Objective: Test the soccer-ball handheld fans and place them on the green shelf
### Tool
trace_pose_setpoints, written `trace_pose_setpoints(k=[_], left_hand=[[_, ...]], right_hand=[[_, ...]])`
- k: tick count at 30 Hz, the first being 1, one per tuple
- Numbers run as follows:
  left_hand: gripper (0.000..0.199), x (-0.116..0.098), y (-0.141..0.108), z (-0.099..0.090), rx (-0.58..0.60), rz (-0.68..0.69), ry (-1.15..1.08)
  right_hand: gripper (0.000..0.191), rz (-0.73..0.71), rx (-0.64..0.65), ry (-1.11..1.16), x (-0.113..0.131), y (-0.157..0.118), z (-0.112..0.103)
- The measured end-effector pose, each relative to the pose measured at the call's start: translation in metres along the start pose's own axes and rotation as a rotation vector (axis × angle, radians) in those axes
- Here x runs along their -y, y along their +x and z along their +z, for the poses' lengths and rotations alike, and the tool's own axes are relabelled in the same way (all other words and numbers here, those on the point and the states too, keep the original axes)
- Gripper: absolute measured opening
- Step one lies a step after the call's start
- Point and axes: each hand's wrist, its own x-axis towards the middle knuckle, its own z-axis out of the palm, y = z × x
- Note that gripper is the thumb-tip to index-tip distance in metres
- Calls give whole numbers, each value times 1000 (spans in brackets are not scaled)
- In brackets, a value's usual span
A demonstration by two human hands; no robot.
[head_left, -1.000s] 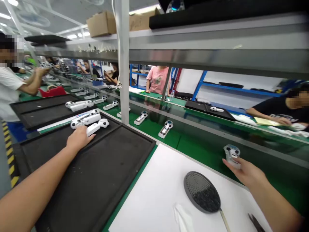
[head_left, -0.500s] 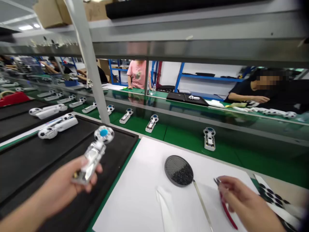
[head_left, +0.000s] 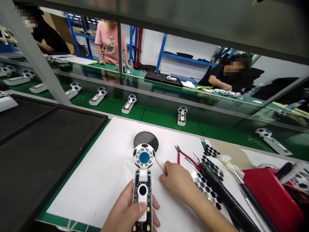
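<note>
My left hand [head_left: 130, 206] is closed around a handheld device [head_left: 143, 193] with a football-patterned round head and a blue centre. Its handle is uncovered, showing a circuit board, and my thumb presses on the white piece along it. To its right, my right hand [head_left: 177, 180] has its fingers pinched on a thin pale rod [head_left: 159, 165] lying over the white paper. Behind the device's head sits a round black mesh disc [head_left: 145, 138], partly covered. Red-handled cutters [head_left: 179, 154] rest on the paper beyond my right hand.
A black tray [head_left: 72, 132] lies left. Similar devices [head_left: 129, 103] line the green belt [head_left: 159, 117]. On the right are a black pen-shaped tool [head_left: 224, 193], sheets of black round stickers [head_left: 210, 190] and a red box [head_left: 270, 193]. Several people work across the line.
The view has swung right. My left hand has brought the device from over the tray to above the paper. My right hand has let go of the cutters and pinched the thin rod.
</note>
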Motion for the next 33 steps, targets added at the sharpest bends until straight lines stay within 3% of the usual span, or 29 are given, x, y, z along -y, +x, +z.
trace_pose_setpoints(k=[3, 7, 11, 17, 23, 26, 29, 33], left_hand=[[29, 6, 9, -6, -63, 80, 17], [25, 7, 15, -8, -170, 89, 38], [32, 3, 14, -10, -103, 104, 56], [46, 2, 10, -14, -72, 111, 85], [42, 6, 11, -18, -43, 125, 119], [39, 8, 12, -20, -24, 135, 130], [37, 8, 13, -22, 0, 136, 151], [27, 5, 10, -18, -64, 139, 191]], right_hand=[[14, -32, -48, 267, -9, 1, -6], [8, -55, -142, 623, -16, -1, -13], [7, -108, -200, 817, -14, -4, -7], [14, -153, -69, 741, -12, 2, 3], [23, -193, -56, 554, -14, 0, -7], [23, -196, 12, 744, -11, -21, -12], [15, -315, 86, 1031, -3, -46, -12], [18, -556, 108, 924, 14, -64, -8]])
